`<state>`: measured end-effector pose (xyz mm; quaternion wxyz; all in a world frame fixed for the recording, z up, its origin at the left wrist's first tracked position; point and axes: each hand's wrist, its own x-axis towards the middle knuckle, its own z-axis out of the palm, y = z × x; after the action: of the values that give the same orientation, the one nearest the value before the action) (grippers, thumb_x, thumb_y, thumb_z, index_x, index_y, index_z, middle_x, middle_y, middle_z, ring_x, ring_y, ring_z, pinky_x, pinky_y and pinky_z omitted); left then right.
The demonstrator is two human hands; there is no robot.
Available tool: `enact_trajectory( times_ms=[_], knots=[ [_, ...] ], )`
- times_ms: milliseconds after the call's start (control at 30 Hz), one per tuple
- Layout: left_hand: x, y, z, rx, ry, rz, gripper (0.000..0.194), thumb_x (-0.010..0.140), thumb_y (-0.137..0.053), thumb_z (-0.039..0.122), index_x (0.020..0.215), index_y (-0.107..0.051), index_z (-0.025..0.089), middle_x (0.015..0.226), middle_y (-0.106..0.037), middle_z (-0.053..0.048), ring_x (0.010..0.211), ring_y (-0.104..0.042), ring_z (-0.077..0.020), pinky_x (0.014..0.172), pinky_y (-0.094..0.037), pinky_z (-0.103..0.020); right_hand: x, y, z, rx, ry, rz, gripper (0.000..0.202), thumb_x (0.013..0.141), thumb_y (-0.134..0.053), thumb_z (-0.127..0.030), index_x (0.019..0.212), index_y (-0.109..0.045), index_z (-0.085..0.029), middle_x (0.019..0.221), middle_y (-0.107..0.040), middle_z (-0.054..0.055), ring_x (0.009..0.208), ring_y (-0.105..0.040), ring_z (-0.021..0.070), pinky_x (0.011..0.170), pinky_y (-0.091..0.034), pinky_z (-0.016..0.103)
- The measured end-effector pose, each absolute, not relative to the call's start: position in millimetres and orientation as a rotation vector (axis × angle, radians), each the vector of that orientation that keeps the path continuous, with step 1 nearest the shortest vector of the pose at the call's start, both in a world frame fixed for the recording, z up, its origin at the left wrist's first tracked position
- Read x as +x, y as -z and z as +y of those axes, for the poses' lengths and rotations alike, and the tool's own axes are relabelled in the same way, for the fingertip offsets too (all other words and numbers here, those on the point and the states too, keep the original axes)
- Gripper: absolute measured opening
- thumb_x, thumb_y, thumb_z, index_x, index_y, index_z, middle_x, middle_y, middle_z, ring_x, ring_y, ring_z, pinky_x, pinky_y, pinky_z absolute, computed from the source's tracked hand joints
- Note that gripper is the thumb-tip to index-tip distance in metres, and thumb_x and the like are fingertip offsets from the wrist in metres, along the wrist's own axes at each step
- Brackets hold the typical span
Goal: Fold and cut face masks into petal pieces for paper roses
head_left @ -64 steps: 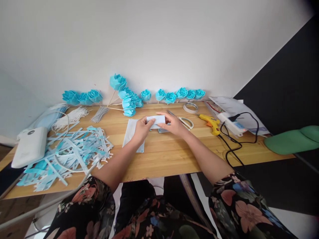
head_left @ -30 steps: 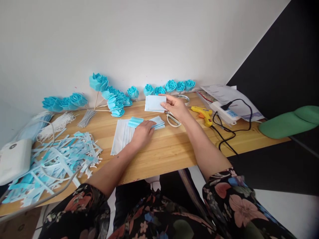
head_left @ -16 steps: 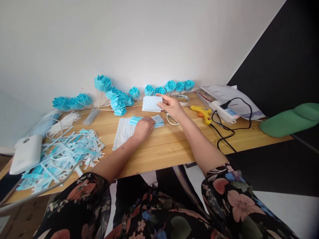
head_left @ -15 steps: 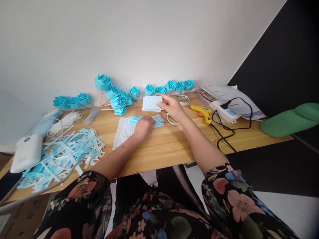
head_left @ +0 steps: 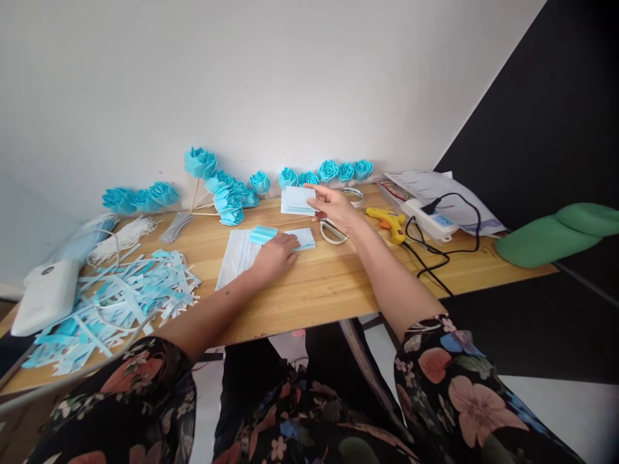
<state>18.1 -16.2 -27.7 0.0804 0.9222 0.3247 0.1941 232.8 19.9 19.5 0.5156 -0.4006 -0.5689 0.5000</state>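
Observation:
My right hand point(head_left: 333, 206) pinches a small stack of cut white and pale blue mask fabric squares point(head_left: 296, 198), raised just above the table, thumb in front. My left hand point(head_left: 275, 258) lies low over the table with its fingers together on a pale blue cut mask piece point(head_left: 304, 238). A brighter blue folded mask piece point(head_left: 262, 234) shows on the other side of that hand. Under the left wrist is part of a pleated white face mask point(head_left: 234, 256). The left fingertips are partly hidden. Beside my right wrist lies a white ring-shaped handle point(head_left: 333, 241).
Blue fabric flowers point(head_left: 228, 196) stand along the wall. Cut strips point(head_left: 130, 290) heap at left by a white device point(head_left: 48, 296). To the right are a yellow glue gun point(head_left: 391, 220), a power strip point(head_left: 432, 219) with black cord, papers point(head_left: 435, 183) and a green bottle point(head_left: 546, 238).
The pieces under my left hand have come apart, with a pale square now showing beside the fingers. My right hand still holds the stack, slightly tilted and fanned. The view has shifted a little.

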Motion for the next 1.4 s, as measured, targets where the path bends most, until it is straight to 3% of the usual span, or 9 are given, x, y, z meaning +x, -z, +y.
enact_trajectory(
  times_ms=[133, 267, 500, 733, 867, 1000, 1100, 1233, 1400],
  knots=[
    [13, 29, -28, 2.821, -0.453, 0.956, 0.037, 0.089, -0.054, 0.026, 0.121, -0.061, 0.01, 0.14, -0.056, -0.019, 0.132, -0.05, -0.0308, 0.111, -0.04, -0.046, 234, -20, 20, -1.034, -1.404, -1.423, 0.052, 0.075, -0.078, -0.03, 0.124, -0.065, -0.02, 0.079, -0.068, 0.001, 0.06, -0.067, 0.0126, 0.041, -0.051, 0.018],
    [13, 27, -33, 2.851, -0.368, 0.952, 0.041, 0.09, -0.055, 0.033, 0.123, -0.059, 0.01, 0.135, -0.059, -0.021, 0.127, -0.053, -0.0337, 0.107, -0.042, -0.047, 227, -8, 12, -1.184, -1.493, -1.51, 0.049, 0.076, -0.077, -0.022, 0.124, -0.065, -0.019, 0.071, -0.069, 0.0, 0.054, -0.067, 0.0133, 0.037, -0.048, 0.018],
    [12, 30, -38, 2.941, -0.413, 0.898, 0.042, 0.094, -0.049, 0.035, 0.127, -0.057, 0.01, 0.133, -0.059, -0.019, 0.119, -0.056, -0.0329, 0.106, -0.04, -0.05, 217, 18, 0, -1.486, -1.05, -1.732, 0.049, 0.082, -0.066, -0.01, 0.13, -0.062, -0.018, 0.059, -0.062, -0.004, 0.046, -0.065, 0.0126, 0.035, -0.043, 0.018],
    [2, 17, -35, 2.718, -0.565, 0.955, 0.025, 0.095, -0.044, 0.02, 0.092, -0.068, 0.017, 0.108, -0.071, -0.01, 0.099, -0.066, -0.025, 0.085, -0.053, -0.039, 222, 5, -8, -1.604, -0.947, -1.865, 0.049, 0.088, -0.061, -0.015, 0.136, -0.057, -0.023, 0.069, -0.062, -0.003, 0.051, -0.065, 0.0085, 0.041, -0.043, 0.015],
    [-3, 12, -30, 2.498, -0.875, 1.104, 0.023, 0.094, -0.045, 0.02, 0.094, -0.068, 0.017, 0.093, -0.072, -0.007, 0.089, -0.068, -0.021, 0.082, -0.054, -0.036, 226, 4, -10, -1.594, -1.029, -1.832, 0.055, 0.09, -0.059, -0.017, 0.143, -0.048, -0.026, 0.071, -0.06, -0.003, 0.055, -0.067, 0.0115, 0.043, -0.045, 0.019],
    [-1, 14, -28, 2.478, -1.064, 1.033, 0.029, 0.094, -0.047, 0.021, 0.119, -0.061, 0.015, 0.122, -0.066, -0.013, 0.116, -0.061, -0.0238, 0.099, -0.05, -0.041, 228, 8, -10, -1.594, -0.957, -1.893, 0.054, 0.09, -0.059, -0.019, 0.142, -0.049, -0.024, 0.071, -0.063, -0.003, 0.054, -0.065, 0.0122, 0.046, -0.045, 0.022],
    [3, 18, -30, 2.634, -0.873, 0.868, 0.046, 0.093, -0.051, 0.024, 0.138, -0.049, 0.016, 0.144, -0.053, -0.015, 0.135, -0.048, -0.0267, 0.111, -0.041, -0.049, 226, 10, -10, -1.61, -0.78, -1.993, 0.05, 0.089, -0.061, -0.02, 0.138, -0.054, -0.023, 0.064, -0.063, -0.004, 0.055, -0.064, 0.0123, 0.057, -0.046, 0.025],
    [6, 25, -32, 2.729, -0.568, 0.86, 0.049, 0.092, -0.055, 0.029, 0.138, -0.05, 0.013, 0.142, -0.056, -0.016, 0.135, -0.049, -0.0295, 0.114, -0.035, -0.053, 224, 7, -12, -1.654, -0.618, -2.069, 0.05, 0.088, -0.061, -0.018, 0.137, -0.055, -0.024, 0.063, -0.065, -0.004, 0.062, -0.065, 0.0145, 0.066, -0.044, 0.027],
    [5, 29, -35, 2.817, -0.401, 0.884, 0.043, 0.092, -0.056, 0.03, 0.132, -0.057, 0.014, 0.147, -0.051, -0.015, 0.139, -0.043, -0.0328, 0.114, -0.034, -0.053, 222, -4, -18, -1.667, -0.18, -2.007, 0.042, 0.088, -0.06, -0.02, 0.129, -0.061, -0.021, 0.094, -0.072, 0.005, 0.08, -0.065, 0.0183, 0.07, -0.043, 0.028]
  ],
)
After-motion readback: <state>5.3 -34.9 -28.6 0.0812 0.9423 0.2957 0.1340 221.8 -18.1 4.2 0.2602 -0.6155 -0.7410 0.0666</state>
